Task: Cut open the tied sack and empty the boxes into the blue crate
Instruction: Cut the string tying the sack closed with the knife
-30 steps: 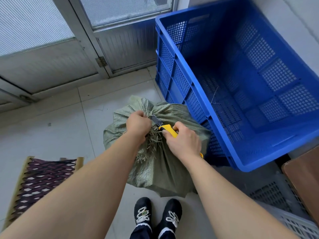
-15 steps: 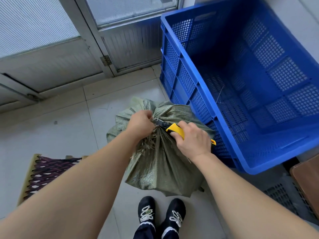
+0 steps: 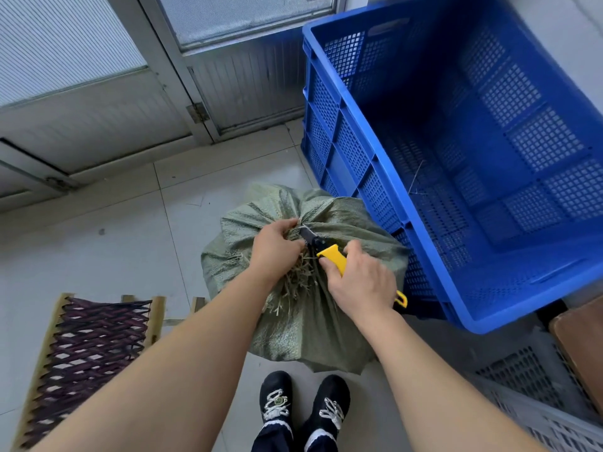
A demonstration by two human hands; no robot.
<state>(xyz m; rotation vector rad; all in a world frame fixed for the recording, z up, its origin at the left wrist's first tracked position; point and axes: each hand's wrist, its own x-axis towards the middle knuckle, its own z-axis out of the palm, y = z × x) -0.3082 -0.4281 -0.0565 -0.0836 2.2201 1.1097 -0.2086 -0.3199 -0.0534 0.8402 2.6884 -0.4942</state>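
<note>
A green woven sack (image 3: 342, 223) stands on the tiled floor just in front of my feet, its top bunched and tied. My left hand (image 3: 274, 246) is closed around the gathered neck with its frayed strands. My right hand (image 3: 359, 282) grips a yellow utility knife (image 3: 329, 254), and the dark blade touches the neck right beside my left fingers. The big blue crate (image 3: 385, 190) sits tilted against the sack's right side; only a few loose fibres lie inside. No boxes are visible; the sack hides its contents.
A glazed metal door (image 3: 228, 60) and its frame close off the far side. A purple woven stool (image 3: 85, 360) lies at the lower left. A grey plastic crate (image 3: 528, 386) and a brown board (image 3: 580, 347) fill the lower right. My black shoes (image 3: 303, 406) stand below the sack.
The knife blade has pushed further along the tied neck, away from me, past my left fingers. My left hand keeps its hold on the bunched top. The view has shifted slightly.
</note>
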